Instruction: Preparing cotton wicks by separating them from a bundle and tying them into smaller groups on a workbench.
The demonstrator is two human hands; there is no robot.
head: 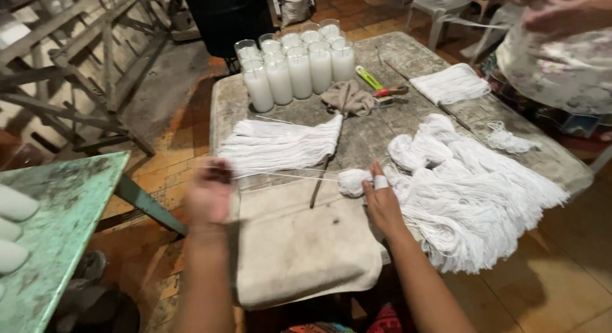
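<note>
My left hand (208,196) is blurred at the table's left edge and pinches the end of a thin white string (287,175). The string runs taut to the right, to my right hand (381,202). That hand has a white band on one finger and holds a small wad of string (352,180) at the edge of a big tangled heap of white string (468,199). A bundle of cut white strands (280,145) lies just beyond the taut string. A beige cloth (299,240) covers the table's near edge under my hands.
Several glass jars of white wax (296,68) stand at the back of the worn table (370,138). Near them lie a crumpled rag (349,98), a yellow-green cutter (368,78), red-handled pliers (391,91) and another string bundle (451,83). Another person (561,52) stands at right. A green table (60,224) sits at left.
</note>
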